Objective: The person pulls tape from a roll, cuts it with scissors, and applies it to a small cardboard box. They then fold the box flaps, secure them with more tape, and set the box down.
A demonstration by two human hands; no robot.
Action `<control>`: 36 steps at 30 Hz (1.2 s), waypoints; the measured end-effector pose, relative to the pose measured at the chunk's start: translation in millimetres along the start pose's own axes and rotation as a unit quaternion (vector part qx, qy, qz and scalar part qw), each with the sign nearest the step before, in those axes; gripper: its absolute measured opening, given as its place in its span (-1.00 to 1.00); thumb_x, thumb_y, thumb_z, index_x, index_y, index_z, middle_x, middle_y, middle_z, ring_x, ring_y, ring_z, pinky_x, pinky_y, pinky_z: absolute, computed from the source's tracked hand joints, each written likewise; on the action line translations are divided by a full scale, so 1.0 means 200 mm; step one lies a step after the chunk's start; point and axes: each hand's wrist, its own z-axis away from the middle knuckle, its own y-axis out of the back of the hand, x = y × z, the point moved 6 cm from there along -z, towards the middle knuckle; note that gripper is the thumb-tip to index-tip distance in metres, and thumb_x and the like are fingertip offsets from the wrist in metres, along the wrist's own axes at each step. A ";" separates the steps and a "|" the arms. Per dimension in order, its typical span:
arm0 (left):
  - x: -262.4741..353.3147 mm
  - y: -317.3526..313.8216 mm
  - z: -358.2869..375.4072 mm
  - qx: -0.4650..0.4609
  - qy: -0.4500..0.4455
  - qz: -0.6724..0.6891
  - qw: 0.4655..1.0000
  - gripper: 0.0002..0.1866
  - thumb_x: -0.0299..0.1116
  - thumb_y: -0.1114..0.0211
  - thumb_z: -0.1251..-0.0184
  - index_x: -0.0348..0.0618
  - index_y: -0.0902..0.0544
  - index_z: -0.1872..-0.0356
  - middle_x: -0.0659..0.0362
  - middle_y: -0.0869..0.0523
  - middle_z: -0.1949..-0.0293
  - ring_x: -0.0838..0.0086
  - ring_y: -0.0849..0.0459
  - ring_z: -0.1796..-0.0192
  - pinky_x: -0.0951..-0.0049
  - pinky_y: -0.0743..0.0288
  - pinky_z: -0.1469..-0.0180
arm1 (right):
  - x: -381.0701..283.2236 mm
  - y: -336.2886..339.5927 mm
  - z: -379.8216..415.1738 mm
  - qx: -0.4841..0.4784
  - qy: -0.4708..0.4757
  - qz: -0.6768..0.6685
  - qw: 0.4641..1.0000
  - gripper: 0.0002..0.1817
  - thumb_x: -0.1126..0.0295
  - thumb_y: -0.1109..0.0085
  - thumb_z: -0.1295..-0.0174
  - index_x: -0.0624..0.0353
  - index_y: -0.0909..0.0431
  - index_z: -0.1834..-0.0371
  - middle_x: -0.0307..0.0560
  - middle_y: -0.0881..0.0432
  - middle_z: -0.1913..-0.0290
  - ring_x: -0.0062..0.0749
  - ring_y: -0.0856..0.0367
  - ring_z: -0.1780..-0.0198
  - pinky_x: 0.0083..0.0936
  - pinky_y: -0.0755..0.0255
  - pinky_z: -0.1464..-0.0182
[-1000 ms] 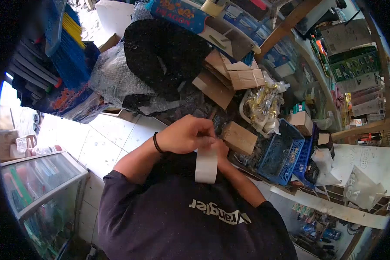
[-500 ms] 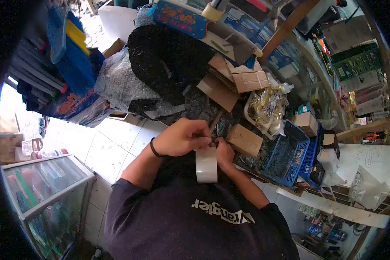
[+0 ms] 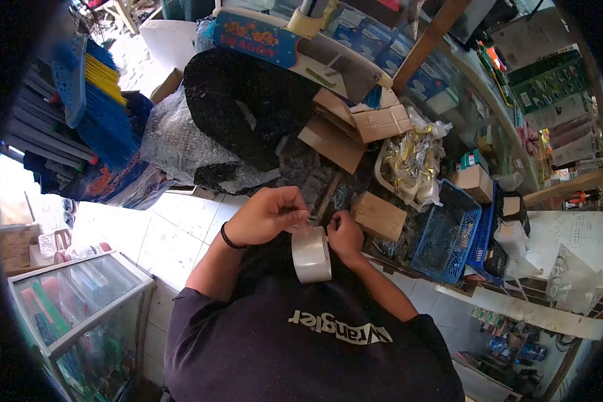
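Note:
A wide roll of clear packing tape (image 3: pixel 311 258) hangs in front of my dark shirt, between my two hands. My left hand (image 3: pixel 264 218), with a black band at the wrist, pinches the strip of tape at the top of the roll between thumb and fingers. At the roll's right edge, my right hand (image 3: pixel 346 236) is closed with its fingers curled against it; its exact grip is partly hidden. Just beyond the right hand sits a small brown cardboard box (image 3: pixel 378 216).
Black plastic and bubble wrap (image 3: pixel 171 141) lie ahead, beside opened cardboard (image 3: pixel 335 142). To the right are a tray (image 3: pixel 382 175) of gold-coloured packets and a blue basket (image 3: pixel 447 234). A glass cabinet (image 3: pixel 80 301) stands at left, below a blue broom (image 3: pixel 104 120).
My left hand has drawn slightly left, away from the right hand, and the tape roll has tilted and shifted left. The view has turned a little.

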 end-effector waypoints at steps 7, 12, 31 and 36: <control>-0.02 0.05 -0.02 0.010 -0.007 -0.004 1.000 -0.91 -0.46 -0.13 -0.31 -0.28 -0.48 0.35 0.19 -0.65 0.40 0.62 -0.60 0.30 0.61 -0.49 0.29 | -0.04 0.32 0.12 -0.005 0.054 -0.249 0.967 -0.85 0.41 -0.09 -0.20 0.24 -0.44 0.23 -0.14 -0.53 0.39 -0.47 -0.51 0.35 -0.52 -0.39 0.28; -0.02 0.05 -0.04 0.006 -0.023 -0.003 1.000 -0.90 -0.44 -0.13 -0.31 -0.26 -0.48 0.35 0.21 -0.65 0.41 0.65 -0.57 0.32 0.63 -0.44 0.34 | 0.11 0.45 0.13 -0.152 0.038 -0.402 0.902 -0.90 0.43 -0.04 -0.24 0.21 -0.45 0.24 -0.22 -0.52 0.37 -0.58 -0.47 0.34 -0.63 -0.35 0.26; -0.02 -0.02 0.00 0.014 0.005 -0.011 1.000 -0.91 -0.47 -0.16 -0.28 -0.28 -0.49 0.36 0.27 -0.60 0.47 0.70 -0.52 0.39 0.65 -0.41 0.35 | 0.19 0.25 0.39 -0.374 0.001 -0.410 0.832 -0.88 0.37 -0.13 -0.24 0.12 -0.42 0.37 -0.38 -0.42 0.45 -0.72 -0.33 0.40 -0.68 -0.27 0.31; -0.04 -0.02 0.04 0.042 -0.017 -0.015 0.999 -0.92 -0.49 -0.15 -0.29 -0.28 -0.49 0.36 0.25 -0.61 0.47 0.70 -0.53 0.39 0.65 -0.41 0.35 | 0.13 0.34 0.37 -0.389 0.052 -0.333 0.857 -0.89 0.39 -0.15 -0.21 0.15 -0.44 0.31 -0.33 -0.44 0.43 -0.65 -0.37 0.36 -0.64 -0.31 0.28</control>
